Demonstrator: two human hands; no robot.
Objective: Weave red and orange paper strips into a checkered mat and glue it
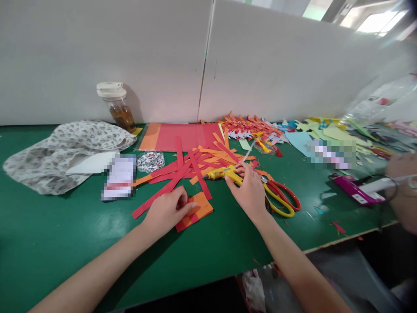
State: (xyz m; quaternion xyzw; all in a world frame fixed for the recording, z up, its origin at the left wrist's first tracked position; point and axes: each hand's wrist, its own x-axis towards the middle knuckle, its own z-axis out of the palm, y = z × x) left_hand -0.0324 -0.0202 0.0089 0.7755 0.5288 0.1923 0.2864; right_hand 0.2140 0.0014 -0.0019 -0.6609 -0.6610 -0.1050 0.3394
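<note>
My left hand (167, 209) is closed on an orange and red woven paper piece (202, 208) near the table's front edge. To its right, my right hand (248, 188) has its fingers curled round a yellow glue gun (221, 172), with a pale glue stick (250, 151) rising from the gun's back. The gun's nozzle points left over a pile of red and orange paper strips (187, 169). Scissors with yellow handles (286, 214) and scissors with red handles (293, 195) lie just right of my right hand.
A tea bottle (119, 108), a patterned cloth (48, 156) and a bag of googly eyes (150, 161) stand or lie at the left. Red sheets (185, 136) and finished paper shapes (250, 126) line the wall. Another person's arm (402, 191) shows at the right by a purple device (356, 191).
</note>
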